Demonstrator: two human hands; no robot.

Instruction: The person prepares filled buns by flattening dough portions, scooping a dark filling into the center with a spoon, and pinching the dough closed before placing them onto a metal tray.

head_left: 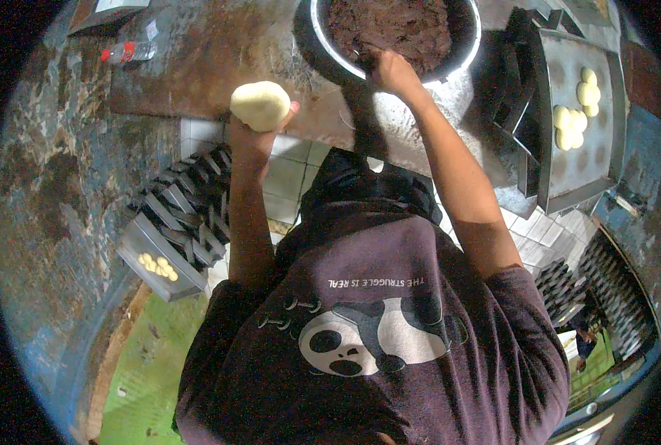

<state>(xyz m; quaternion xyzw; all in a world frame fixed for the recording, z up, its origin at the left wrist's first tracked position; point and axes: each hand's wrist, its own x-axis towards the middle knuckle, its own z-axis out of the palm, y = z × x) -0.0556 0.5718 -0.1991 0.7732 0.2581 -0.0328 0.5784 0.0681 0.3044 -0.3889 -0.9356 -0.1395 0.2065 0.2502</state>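
Observation:
My left hand (260,137) holds a flattened round of pale dough (260,102) above the work table, its fingers mostly hidden underneath and the thumb at the right edge. Up at the top centre, my right hand (393,74) is closed on a small metal utensil (357,53), which dips into dark brown paste (390,26) in a large round metal bowl (469,52). My right forearm crosses over the front part of the table (160,93).
A metal tray (583,178) with several dough pieces rests on stacked trays at the right. More stacked trays (186,200) stand lower left, with small dough pieces on one. A plastic bottle (134,51) lies top left. Further tray stacks (609,289) are at the lower right.

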